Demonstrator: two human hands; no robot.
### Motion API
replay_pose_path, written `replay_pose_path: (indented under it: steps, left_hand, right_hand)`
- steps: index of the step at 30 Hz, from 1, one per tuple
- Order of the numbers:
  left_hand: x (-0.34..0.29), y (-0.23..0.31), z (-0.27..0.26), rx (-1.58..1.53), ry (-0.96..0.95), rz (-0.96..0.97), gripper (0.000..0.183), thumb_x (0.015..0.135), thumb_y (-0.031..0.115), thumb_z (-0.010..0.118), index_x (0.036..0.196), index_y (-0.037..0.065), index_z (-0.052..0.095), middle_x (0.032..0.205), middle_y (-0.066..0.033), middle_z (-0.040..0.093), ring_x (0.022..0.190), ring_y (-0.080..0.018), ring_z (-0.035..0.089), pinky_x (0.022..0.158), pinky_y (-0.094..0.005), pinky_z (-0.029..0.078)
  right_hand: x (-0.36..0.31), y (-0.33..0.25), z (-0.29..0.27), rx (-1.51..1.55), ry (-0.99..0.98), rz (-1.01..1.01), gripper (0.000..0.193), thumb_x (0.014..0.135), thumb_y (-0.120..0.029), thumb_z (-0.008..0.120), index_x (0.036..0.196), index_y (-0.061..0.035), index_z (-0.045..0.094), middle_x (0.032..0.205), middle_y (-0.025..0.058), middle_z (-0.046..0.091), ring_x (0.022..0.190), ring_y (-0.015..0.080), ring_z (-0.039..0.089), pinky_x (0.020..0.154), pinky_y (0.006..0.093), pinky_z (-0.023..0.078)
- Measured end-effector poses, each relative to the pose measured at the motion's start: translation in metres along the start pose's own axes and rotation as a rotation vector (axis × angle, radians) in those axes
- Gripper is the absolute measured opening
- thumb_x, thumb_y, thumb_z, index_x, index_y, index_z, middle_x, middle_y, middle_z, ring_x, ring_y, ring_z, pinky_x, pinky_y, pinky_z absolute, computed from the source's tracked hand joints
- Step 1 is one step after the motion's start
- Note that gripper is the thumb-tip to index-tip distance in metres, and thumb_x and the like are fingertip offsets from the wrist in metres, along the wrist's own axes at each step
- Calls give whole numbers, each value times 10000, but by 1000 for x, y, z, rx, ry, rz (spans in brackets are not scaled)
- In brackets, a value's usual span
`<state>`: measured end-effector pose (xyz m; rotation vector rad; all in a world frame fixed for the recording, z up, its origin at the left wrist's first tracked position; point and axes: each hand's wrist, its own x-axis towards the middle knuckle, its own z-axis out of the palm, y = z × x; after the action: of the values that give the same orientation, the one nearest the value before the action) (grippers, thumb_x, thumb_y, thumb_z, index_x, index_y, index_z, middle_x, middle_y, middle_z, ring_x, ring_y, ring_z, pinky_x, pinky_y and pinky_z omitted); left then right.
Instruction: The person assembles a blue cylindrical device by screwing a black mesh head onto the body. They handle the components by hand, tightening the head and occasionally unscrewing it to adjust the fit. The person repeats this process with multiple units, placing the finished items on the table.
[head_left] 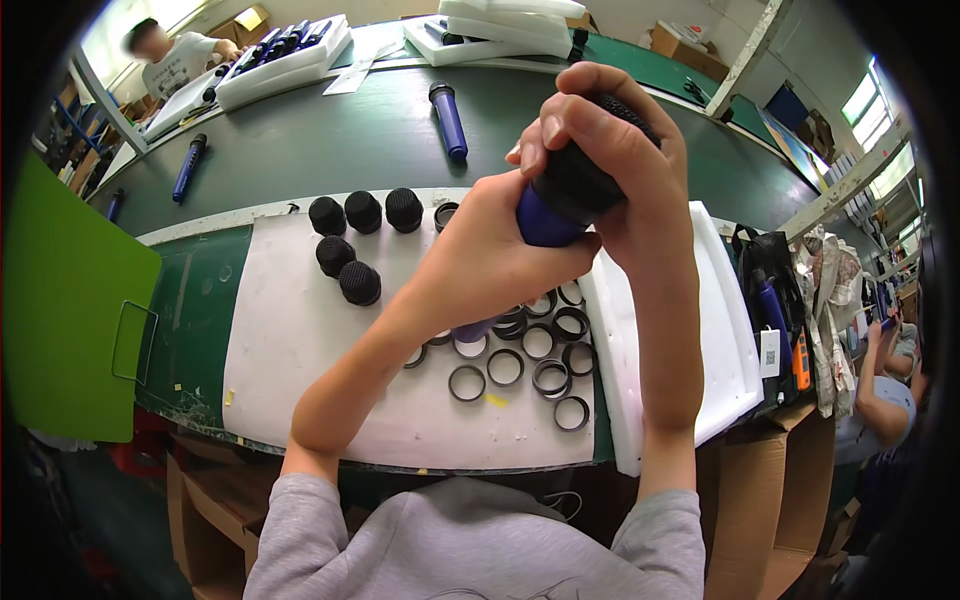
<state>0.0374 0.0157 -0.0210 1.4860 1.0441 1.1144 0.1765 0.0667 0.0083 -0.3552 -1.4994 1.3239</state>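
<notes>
In front of me, above the worktable, I hold a blue tube (pixel 550 220) with a black textured head. My left hand (pixel 495 240) is wrapped round the blue body, whose lower end shows below the wrist. My right hand (pixel 635 165) closes over the black head from above. Under my arms, several black rings (pixel 505 368) lie loose on a white sheet (pixel 300 350). Left of them, several black knurled caps (pixel 360 284) stand in a loose group. Part of the rings is hidden by my left forearm.
More blue tubes (pixel 450 125) lie on the dark green strip beyond. A white foam tray (pixel 710 330) sits at my right, a green panel (pixel 75 300) at the left. Foam trays with tubes (pixel 285 60) stand at the back, near another person (pixel 175 60). Cardboard boxes (pixel 775 490) are below.
</notes>
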Motion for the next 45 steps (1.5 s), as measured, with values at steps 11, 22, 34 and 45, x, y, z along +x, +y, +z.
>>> replay_pose_path:
  steps: [11, 22, 34, 45]
  left_hand:
    - [2, -13, -3, 154, 166, 170, 410, 747, 109, 764, 1107, -32, 629, 772, -41, 670, 693, -154, 672, 631, -289, 544]
    - [1, -3, -5, 230, 141, 152, 306, 741, 162, 737, 931, -48, 619, 742, -143, 687, 695, -295, 699, 679, -389, 550]
    - [2, -9, -6, 195, 148, 175, 324, 716, 98, 751, 999, -23, 649, 770, -17, 652, 687, -132, 650, 646, -287, 521]
    - [1, -6, -11, 559, 318, 129, 385, 718, 155, 804, 1017, -32, 648, 814, -176, 743, 768, -318, 758, 742, -392, 578]
  right_hand:
    - [6, 18, -2, 285, -55, 14, 251, 900, -175, 730, 1030, -9, 595, 826, 119, 677, 805, 281, 746, 763, 390, 606]
    - [1, 14, 3, 155, 6, -18, 135, 971, -212, 598, 973, -91, 538, 823, 38, 591, 900, 292, 728, 878, 427, 572]
    - [3, 21, 2, 341, 23, 16, 217, 911, -179, 700, 1016, -43, 567, 827, 106, 658, 832, 324, 753, 789, 406, 603]
    - [0, 31, 26, 262, 317, 20, 260, 936, -205, 688, 1022, 9, 568, 871, 161, 710, 890, 309, 758, 856, 388, 603]
